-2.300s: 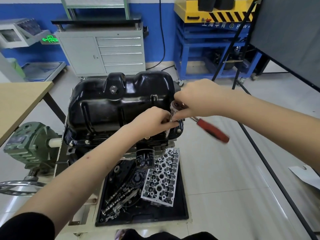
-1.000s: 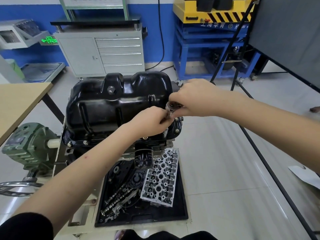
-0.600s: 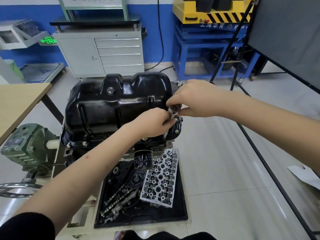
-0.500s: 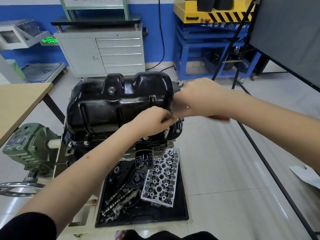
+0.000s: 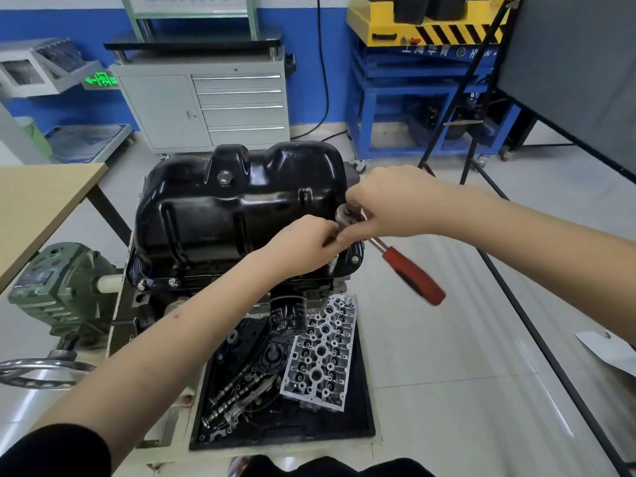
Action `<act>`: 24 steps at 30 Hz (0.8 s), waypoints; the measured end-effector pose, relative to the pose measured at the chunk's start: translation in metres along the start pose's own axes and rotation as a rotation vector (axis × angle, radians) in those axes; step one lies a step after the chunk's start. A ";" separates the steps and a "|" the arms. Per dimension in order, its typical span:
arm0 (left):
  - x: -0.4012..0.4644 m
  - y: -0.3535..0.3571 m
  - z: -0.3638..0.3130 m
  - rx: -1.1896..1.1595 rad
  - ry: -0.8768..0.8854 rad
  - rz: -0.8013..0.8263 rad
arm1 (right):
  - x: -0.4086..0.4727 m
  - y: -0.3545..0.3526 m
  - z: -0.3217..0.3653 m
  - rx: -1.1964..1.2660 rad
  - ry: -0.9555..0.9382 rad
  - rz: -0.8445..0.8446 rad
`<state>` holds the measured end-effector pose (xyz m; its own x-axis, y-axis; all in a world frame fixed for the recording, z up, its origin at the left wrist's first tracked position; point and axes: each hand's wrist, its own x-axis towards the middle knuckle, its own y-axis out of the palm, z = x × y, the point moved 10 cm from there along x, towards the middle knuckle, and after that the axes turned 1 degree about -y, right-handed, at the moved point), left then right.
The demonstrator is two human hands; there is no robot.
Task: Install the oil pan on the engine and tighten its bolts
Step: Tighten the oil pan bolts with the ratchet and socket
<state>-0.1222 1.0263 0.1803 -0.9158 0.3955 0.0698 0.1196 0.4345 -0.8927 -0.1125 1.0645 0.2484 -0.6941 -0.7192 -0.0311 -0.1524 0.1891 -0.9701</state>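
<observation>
The black oil pan (image 5: 223,215) sits upside-up on the engine block, with bolts along its front flange (image 5: 172,281). At the pan's front right corner stands a ratchet wrench with a red handle (image 5: 414,277) that points down and to the right. My right hand (image 5: 389,204) grips the ratchet's metal head (image 5: 345,215) from above. Just below it, my left hand (image 5: 309,242) pinches the socket extension under the head. The bolt under the socket is hidden by my fingers.
A black tray (image 5: 366,407) below the engine holds a cylinder head (image 5: 320,356), camshafts and small parts. An oil filter (image 5: 288,313) hangs under the block. A green gearbox (image 5: 58,287) and handwheel sit left, a wooden table (image 5: 38,201) far left, a black stand leg (image 5: 537,332) right.
The red handle has swung back and forth around the bolt; it was hidden behind my right wrist a moment ago and now points down-right again. Both hands stay at the same corner.
</observation>
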 end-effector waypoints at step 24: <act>0.003 0.006 0.000 0.039 -0.007 0.043 | -0.001 -0.008 0.003 -0.051 -0.081 -0.026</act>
<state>-0.1246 1.0300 0.1746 -0.9130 0.4071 0.0282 0.1436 0.3851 -0.9117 -0.1079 1.0615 0.2555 -0.6304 -0.7758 -0.0276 -0.2070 0.2023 -0.9572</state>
